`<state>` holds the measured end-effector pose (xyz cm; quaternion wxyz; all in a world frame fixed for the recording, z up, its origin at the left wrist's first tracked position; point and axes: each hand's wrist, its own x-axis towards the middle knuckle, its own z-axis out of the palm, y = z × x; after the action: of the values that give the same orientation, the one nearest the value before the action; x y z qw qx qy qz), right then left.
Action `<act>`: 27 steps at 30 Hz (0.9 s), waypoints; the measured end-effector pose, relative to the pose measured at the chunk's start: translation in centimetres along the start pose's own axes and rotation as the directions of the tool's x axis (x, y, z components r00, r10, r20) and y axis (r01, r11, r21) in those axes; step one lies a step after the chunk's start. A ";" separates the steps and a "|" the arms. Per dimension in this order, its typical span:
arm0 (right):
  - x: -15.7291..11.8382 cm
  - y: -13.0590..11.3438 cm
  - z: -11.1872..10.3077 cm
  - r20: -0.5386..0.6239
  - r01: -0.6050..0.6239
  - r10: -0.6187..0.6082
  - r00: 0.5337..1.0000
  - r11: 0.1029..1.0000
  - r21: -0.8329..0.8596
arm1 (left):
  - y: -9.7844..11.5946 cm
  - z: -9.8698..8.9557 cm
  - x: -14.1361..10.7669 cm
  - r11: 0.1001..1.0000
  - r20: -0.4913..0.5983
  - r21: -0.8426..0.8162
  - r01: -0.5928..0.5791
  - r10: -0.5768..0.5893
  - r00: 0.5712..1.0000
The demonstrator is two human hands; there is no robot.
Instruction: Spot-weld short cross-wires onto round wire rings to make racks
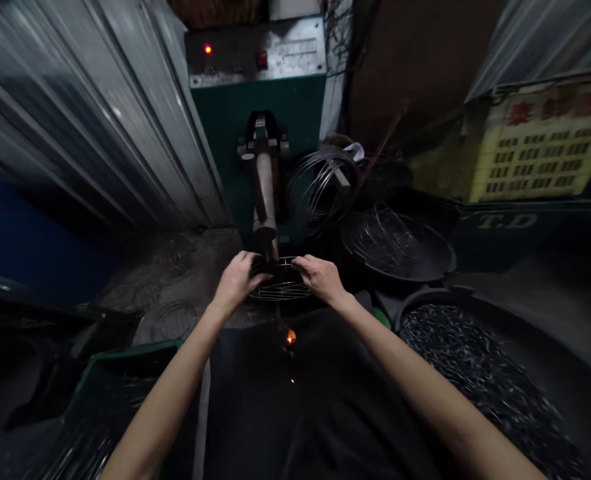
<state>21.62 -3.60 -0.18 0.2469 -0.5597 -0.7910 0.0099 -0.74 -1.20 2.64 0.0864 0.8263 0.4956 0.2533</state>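
Note:
Both my hands hold a round wire rack [284, 291] by its rim, level with the lower end of a green machine's arm. My left hand [240, 279] pinches the rim on the left, thumb inward. On the right side, my right hand [320, 275] grips the rim with its fingers closed. Between them, the welding machine's electrode arm [265, 193] comes down close to the rack; whether it touches is too dark to tell. An orange spark [290, 338] glows in front of the dark apron [275, 400] over my lap.
A green machine [210, 120] with a lit red lamp stands ahead. To the right are coiled wire [320, 180], a dark pan [425, 267] with wire pieces, and a tub of short metal pieces [470, 367]. A green-rimmed bin [125, 350] sits at left; a yellow crate [540, 147] is far right.

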 end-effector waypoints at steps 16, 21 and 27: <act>2.7 -1.0 0.1 0.102 0.030 -0.031 0.994 0.999 0.013 | -0.4 0.9 1.3 0.978 0.143 -0.194 0.072 -0.045 0.989; 3.1 -0.9 0.4 0.105 0.038 -0.040 0.994 0.999 0.025 | -0.9 1.0 1.7 0.978 0.155 -0.183 0.096 -0.067 0.986; 3.5 -1.0 0.8 0.105 0.045 -0.048 0.993 0.998 0.035 | -1.1 0.8 2.1 0.978 0.155 -0.183 0.100 -0.071 0.985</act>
<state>19.58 -0.63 0.78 0.2138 -0.5358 -0.8155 0.0466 -0.42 1.22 2.18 0.2123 0.8086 0.4966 0.2335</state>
